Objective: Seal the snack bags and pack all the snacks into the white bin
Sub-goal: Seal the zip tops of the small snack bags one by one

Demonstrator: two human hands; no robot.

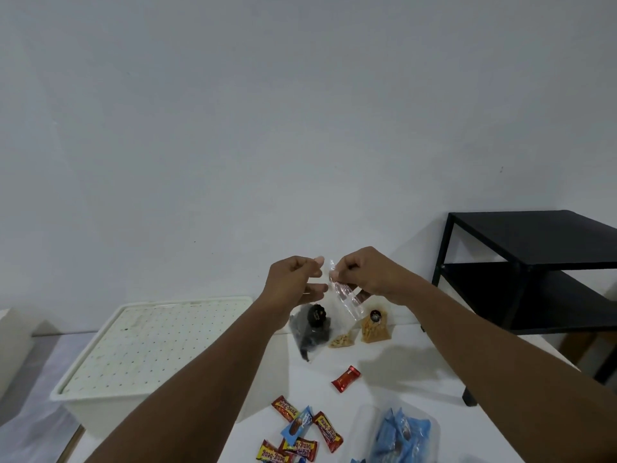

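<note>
Both hands are raised above the white table (394,359). My right hand (362,272) pinches the top of a clear plastic snack bag (345,300) that hangs down, twisted. My left hand (293,279) is just left of the bag, thumb and fingers curled, its fingertips close to the bag; whether it touches is unclear. The white bin (100,409) stands at the left with a perforated white lid (157,342) on it. On the table lie a bag of dark snacks (310,332), two bags of tan snacks (375,329) (341,340), and several small wrapped candies (346,378).
A black two-tier side table (534,262) stands at the right against the pale wall. A clear bag of blue-wrapped snacks (400,436) lies near the front edge, beside red and blue candy bars (300,429). Grey floor shows at the far left.
</note>
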